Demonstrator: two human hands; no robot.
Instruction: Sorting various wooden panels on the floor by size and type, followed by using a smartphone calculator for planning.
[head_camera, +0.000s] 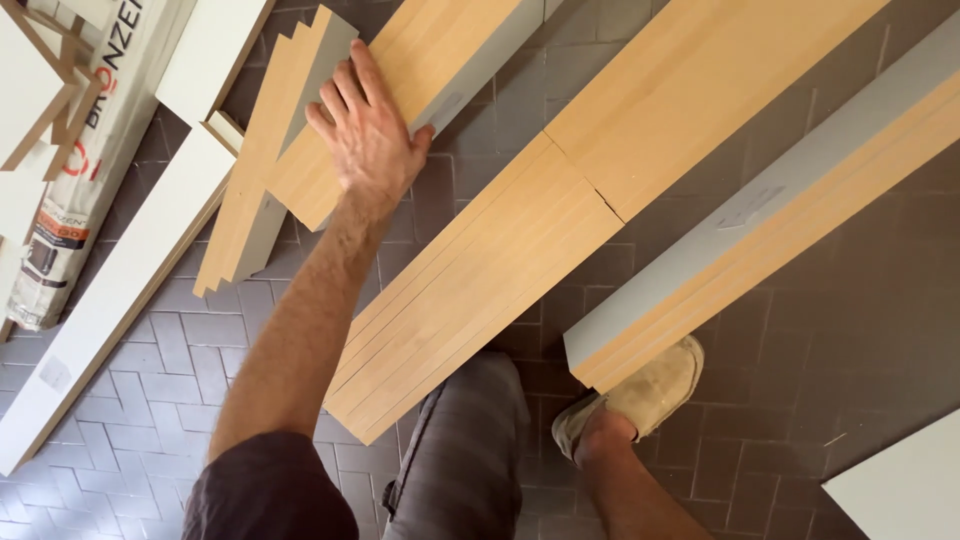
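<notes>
Far left: long white board (110, 290) lies diagonal on the grey brick floor (180, 350), bare paving beside it. Next, staggered wood-faced panels (250, 200). Left hand (368, 135) rests flat on the short upper panel (400, 90), fingers spread and extended, thumb hooked over its grey edge, gripping nothing. Centre: long stacked planks (480, 280), narrow floor gaps either side. Right: grey-edged stack (760, 230) just above a tan shoe (650, 390). Right hand unseen.
</notes>
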